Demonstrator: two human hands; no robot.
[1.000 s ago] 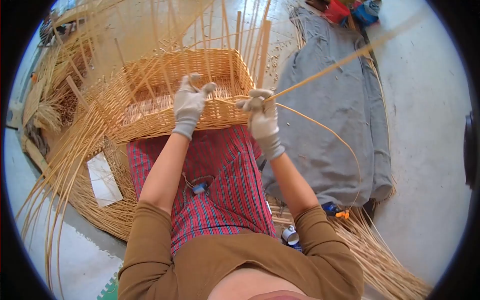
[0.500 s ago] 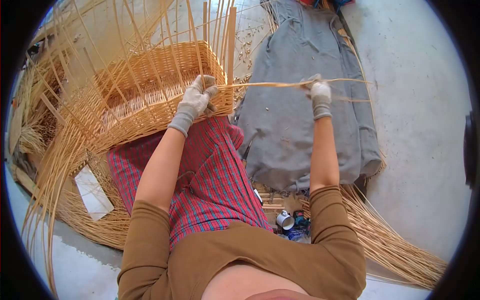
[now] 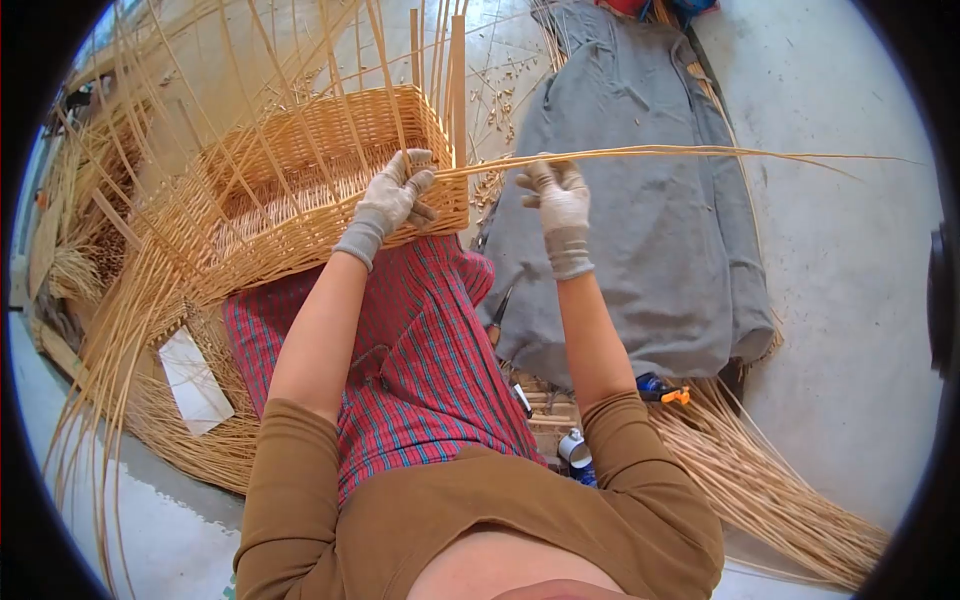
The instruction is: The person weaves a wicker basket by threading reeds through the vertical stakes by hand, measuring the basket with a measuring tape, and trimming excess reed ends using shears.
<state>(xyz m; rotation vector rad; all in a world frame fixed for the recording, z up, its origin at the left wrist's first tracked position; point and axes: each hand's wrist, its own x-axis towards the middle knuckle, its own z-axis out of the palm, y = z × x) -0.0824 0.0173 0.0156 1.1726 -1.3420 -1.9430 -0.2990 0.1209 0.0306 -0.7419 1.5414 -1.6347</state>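
A half-woven wicker basket [image 3: 300, 245] with upright stakes rests tilted on the plaid cloth over my lap. My left hand [image 3: 393, 197], in a pale work glove, is closed on its near wall by the right corner, beside a stake. From that corner long thin wicker strands [image 3: 680, 150] run out to the right, their tips spreading apart. My right hand [image 3: 560, 200], gloved too, has its fingers bent at these strands a short way from the basket, thumb and forefinger closed on them.
Grey cloth [image 3: 630, 230] covers a long low heap on the right. Bundled wicker rods [image 3: 770, 480] lie at the lower right and more at the left. A white mug [image 3: 574, 448] and an orange-and-blue tool [image 3: 672, 392] sit by my right arm. Wood bits litter the floor behind.
My right hand has come left along the strands, from far out over the grey cloth to near the basket. The strands now trail free to the right. My left hand keeps its place.
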